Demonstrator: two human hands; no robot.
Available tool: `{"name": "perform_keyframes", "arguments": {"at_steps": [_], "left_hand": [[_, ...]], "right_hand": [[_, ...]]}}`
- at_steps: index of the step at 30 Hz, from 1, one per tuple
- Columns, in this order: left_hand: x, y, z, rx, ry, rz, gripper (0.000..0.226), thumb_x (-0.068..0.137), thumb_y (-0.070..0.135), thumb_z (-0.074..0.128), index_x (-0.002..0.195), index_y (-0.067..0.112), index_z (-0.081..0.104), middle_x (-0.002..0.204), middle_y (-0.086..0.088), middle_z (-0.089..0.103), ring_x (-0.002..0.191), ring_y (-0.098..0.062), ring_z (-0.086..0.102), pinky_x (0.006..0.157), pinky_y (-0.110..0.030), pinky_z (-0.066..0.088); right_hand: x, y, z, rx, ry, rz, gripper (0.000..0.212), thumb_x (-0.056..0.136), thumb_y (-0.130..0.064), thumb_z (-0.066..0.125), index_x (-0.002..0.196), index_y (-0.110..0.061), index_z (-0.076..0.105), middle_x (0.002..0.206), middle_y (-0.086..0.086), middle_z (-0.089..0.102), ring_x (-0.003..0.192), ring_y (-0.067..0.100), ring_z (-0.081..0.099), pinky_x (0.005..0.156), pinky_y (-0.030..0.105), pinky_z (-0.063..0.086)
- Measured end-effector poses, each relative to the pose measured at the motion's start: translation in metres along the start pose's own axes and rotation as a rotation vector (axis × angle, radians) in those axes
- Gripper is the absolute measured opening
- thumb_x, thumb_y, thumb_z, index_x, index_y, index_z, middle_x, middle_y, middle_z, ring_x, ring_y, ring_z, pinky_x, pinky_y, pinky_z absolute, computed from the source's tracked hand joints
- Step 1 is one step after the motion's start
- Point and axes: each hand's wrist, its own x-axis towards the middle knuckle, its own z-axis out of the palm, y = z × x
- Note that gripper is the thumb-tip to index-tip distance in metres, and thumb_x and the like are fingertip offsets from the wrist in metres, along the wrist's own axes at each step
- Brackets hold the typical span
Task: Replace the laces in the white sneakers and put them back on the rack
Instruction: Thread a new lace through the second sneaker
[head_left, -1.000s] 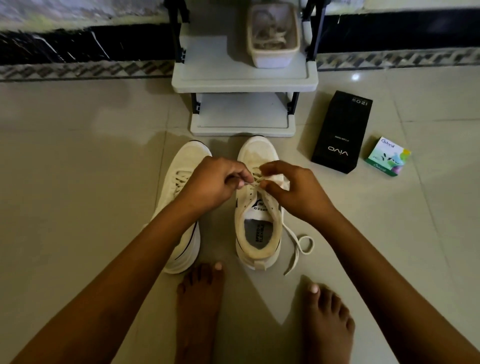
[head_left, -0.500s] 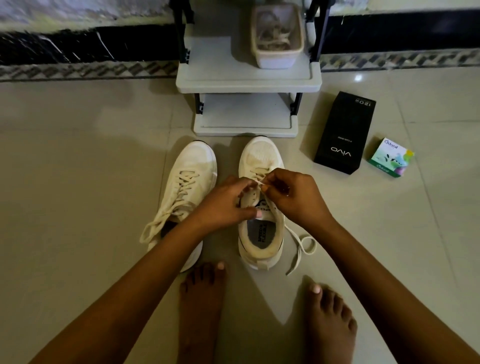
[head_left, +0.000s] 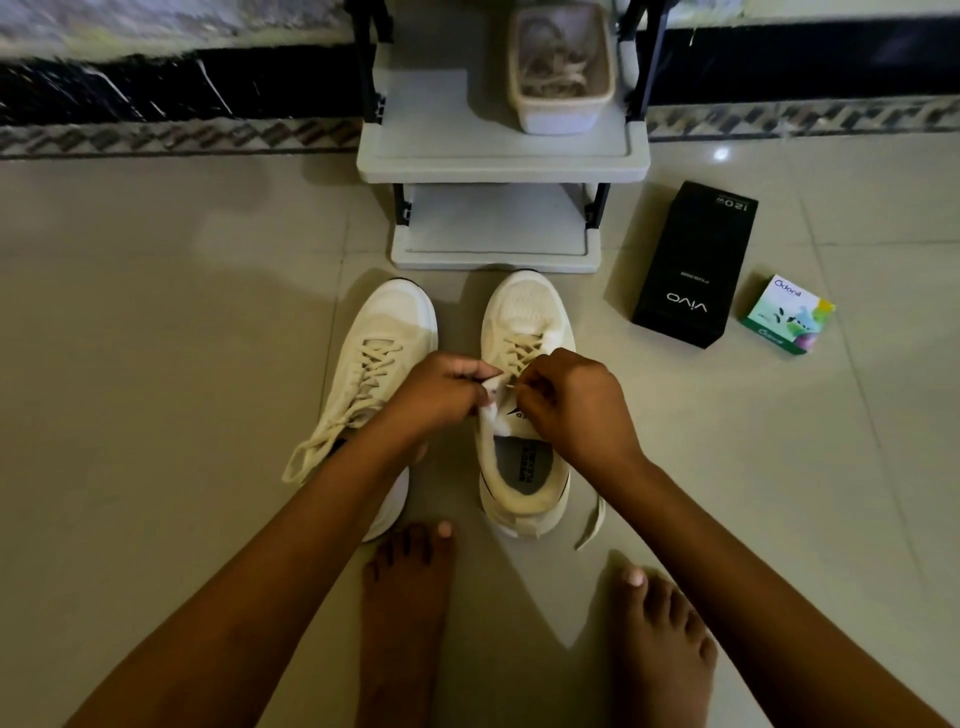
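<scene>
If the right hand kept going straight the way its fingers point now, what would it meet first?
The right hand points left across the right sneaker, at its lace. Almost at once it would meet the left hand, whose fingertips sit nearly against it over the tongue; depth between them is unclear.

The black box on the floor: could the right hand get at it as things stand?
Probably yes. The black box lies on bare floor beyond the right hand, nothing between them. But that hand is busy pinching the lace.

The tiled floor (head_left: 156, 364) carries two white sneakers (head_left: 524, 332), a rack (head_left: 498, 161), a black box (head_left: 691, 265) and a small green box (head_left: 787, 314).
</scene>
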Motion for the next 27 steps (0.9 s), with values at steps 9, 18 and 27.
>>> {"name": "perform_keyframes", "arguments": {"at_steps": [9, 18, 27], "left_hand": [[0.003, -0.004, -0.003, -0.129, -0.008, -0.058, 0.03, 0.087, -0.007, 0.053, 0.112, 0.004, 0.065, 0.098, -0.007, 0.065, 0.083, -0.01, 0.06, 0.062, -0.008, 0.051], [-0.001, -0.006, 0.004, -0.241, 0.028, -0.039, 0.029, 0.092, -0.002, 0.05, 0.117, 0.003, 0.062, 0.11, -0.009, 0.065, 0.09, -0.012, 0.062, 0.07, -0.013, 0.053], [0.01, -0.026, 0.013, -0.059, 0.118, 0.284, 0.023, 0.09, -0.003, 0.054, 0.101, 0.013, 0.067, 0.093, -0.003, 0.067, 0.088, -0.01, 0.063, 0.079, -0.014, 0.051]], "right_hand": [[0.003, 0.0, 0.008, -0.037, 0.005, 0.035, 0.018, 0.091, -0.026, 0.057, 0.099, -0.014, 0.068, 0.096, 0.004, 0.067, 0.071, 0.008, 0.044, 0.055, 0.006, 0.023], [0.004, -0.003, 0.02, 0.071, 0.041, 0.204, 0.014, 0.089, -0.021, 0.058, 0.095, -0.016, 0.069, 0.093, 0.003, 0.068, 0.083, 0.019, 0.059, 0.066, 0.021, 0.033], [0.002, 0.004, 0.016, 0.12, 0.067, 0.128, 0.011, 0.089, -0.024, 0.061, 0.086, -0.015, 0.067, 0.078, -0.003, 0.061, 0.068, 0.011, 0.048, 0.054, 0.012, 0.027]]}}
